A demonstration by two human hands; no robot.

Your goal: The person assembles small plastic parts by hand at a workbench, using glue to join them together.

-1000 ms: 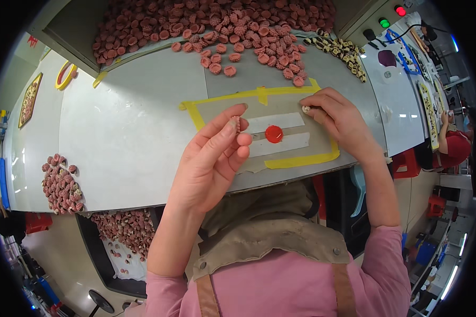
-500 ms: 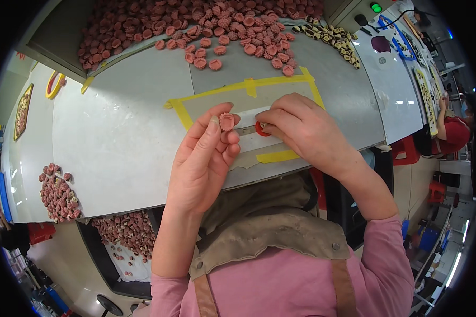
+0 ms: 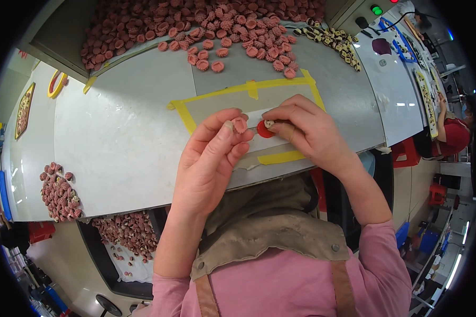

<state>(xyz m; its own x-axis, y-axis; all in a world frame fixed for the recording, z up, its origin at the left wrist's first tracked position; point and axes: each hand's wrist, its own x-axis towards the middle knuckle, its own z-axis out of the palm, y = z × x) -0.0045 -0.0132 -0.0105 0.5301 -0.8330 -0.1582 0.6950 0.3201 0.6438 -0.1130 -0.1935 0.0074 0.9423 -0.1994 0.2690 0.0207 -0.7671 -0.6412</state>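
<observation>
Between thumb and fingers my left hand pinches a small pink piece with a bumpy, scalloped rim, its hollow side showing. My right hand is closed in a pinch on a small cream-coloured piece, partly hidden by the fingers. Just under those fingertips lies a round red disc on the work surface. Yellow tape frames the patch of table beneath both hands. The two held pieces are close together but apart.
A large heap of pink pieces covers the table's far side, with cream-and-dark pieces to its right. Finished-looking pink pieces lie at the left edge, above a black bin of similar ones. A person in red sits far right.
My left hand has moved slightly right with the pink piece, which is now tilted. My right hand has lifted a little off the red disc, showing the cream-coloured piece in its fingertips.
</observation>
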